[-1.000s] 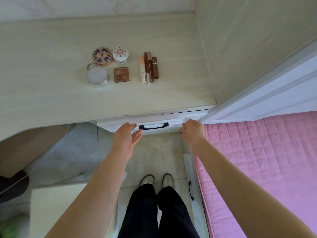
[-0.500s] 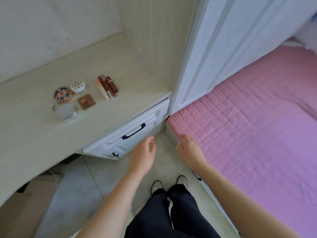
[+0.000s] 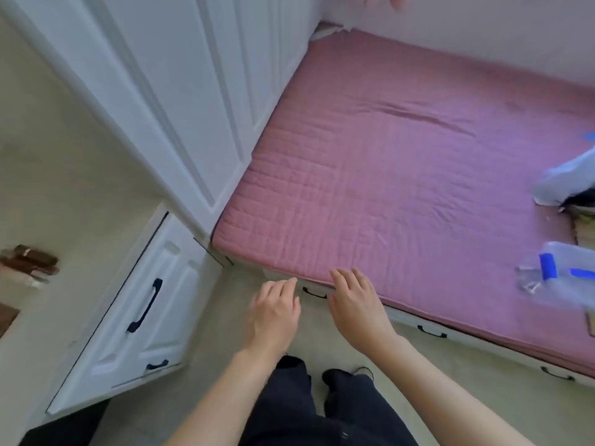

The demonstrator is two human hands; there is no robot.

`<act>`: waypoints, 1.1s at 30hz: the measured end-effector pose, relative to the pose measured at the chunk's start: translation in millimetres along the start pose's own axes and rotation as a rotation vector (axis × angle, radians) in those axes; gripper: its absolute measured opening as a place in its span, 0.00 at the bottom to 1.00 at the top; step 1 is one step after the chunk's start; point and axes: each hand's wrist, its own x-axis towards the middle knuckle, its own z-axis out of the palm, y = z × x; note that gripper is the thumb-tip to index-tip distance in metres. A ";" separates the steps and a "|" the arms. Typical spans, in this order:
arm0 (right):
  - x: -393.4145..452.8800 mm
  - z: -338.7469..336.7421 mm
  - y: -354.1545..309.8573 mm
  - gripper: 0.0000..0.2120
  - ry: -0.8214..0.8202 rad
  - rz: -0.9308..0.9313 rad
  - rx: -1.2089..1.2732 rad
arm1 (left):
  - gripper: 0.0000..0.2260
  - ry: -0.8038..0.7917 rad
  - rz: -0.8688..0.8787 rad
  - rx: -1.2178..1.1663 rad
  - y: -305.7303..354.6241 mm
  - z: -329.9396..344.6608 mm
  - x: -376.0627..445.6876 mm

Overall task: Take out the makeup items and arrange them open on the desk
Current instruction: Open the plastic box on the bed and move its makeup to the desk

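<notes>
At the far left edge, brown makeup tubes (image 3: 30, 263) lie on the pale desk (image 3: 74, 194), and a corner of a brown palette (image 3: 6, 318) peeks in below them. The other makeup items are out of frame. My left hand (image 3: 273, 312) hangs in the air over the floor, fingers relaxed, holding nothing. Beside it my right hand (image 3: 355, 300) is also relaxed and empty, at the front edge of the pink mattress (image 3: 402, 175). Both hands are well to the right of the desk.
White drawers with black handles (image 3: 145, 305) sit under the desk. A tall white wardrobe (image 3: 180, 101) stands between desk and bed. On the bed's right side lie a clear plastic box with blue clips (image 3: 560, 273) and a pale bag (image 3: 570, 178). Bed-base drawer handles (image 3: 431, 331) show below the mattress.
The view has swung right from the desk toward the bed. Both hands have come away from the drawer front and now hover near the mattress edge.
</notes>
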 end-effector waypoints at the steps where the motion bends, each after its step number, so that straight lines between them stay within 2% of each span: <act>1: -10.1 0.2 12.6 0.24 0.007 0.041 0.007 | 0.16 -0.015 0.045 0.019 14.3 3.4 0.6; 13: -141.8 4.9 168.8 0.27 0.086 0.394 0.134 | 0.18 -0.110 0.568 0.178 198.5 62.4 2.0; 23: -243.2 19.9 294.7 0.25 0.195 0.709 0.257 | 0.17 -0.232 0.807 0.179 352.7 140.4 -15.2; 33: -304.2 33.7 376.0 0.26 0.256 1.015 0.436 | 0.12 -0.269 1.082 0.186 463.2 209.0 -8.6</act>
